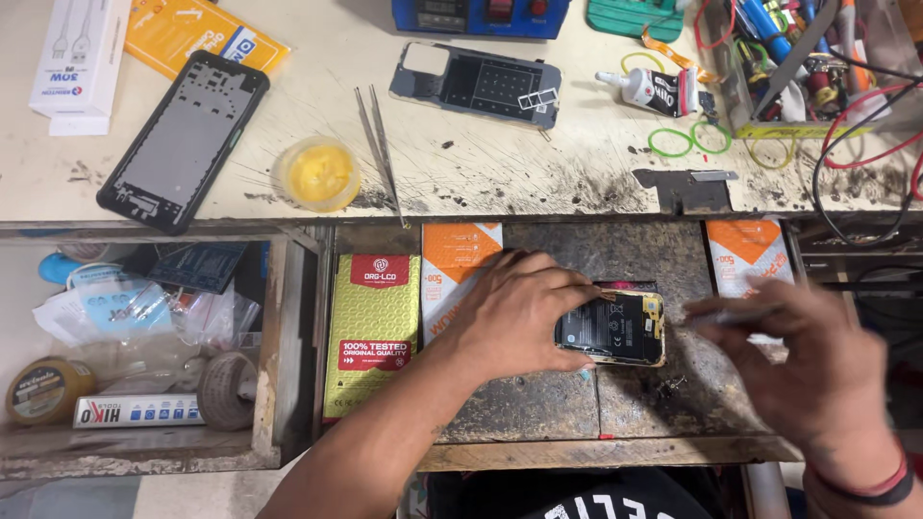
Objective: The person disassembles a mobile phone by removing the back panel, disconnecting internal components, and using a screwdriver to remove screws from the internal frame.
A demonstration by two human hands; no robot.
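Right hand [817, 370] fingers pinching thin tool, left hand [514, 312] fingers gripping opened phone [615, 329] near tray edge [596, 452]

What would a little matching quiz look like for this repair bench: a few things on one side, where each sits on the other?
Things:
1. opened black phone with its battery showing
2. round yellow tub of paste
3. pair of thin metal tweezers
4. green rubber-band rings

Places:
A. on the pale benchtop, just right of the yellow tub
B. on the dark lower work surface, held down by the left hand
C. on the benchtop at the right, below the white glue bottle
D. on the benchtop beside the empty black phone frame

Pairs: 1-B, 2-D, 3-A, 4-C
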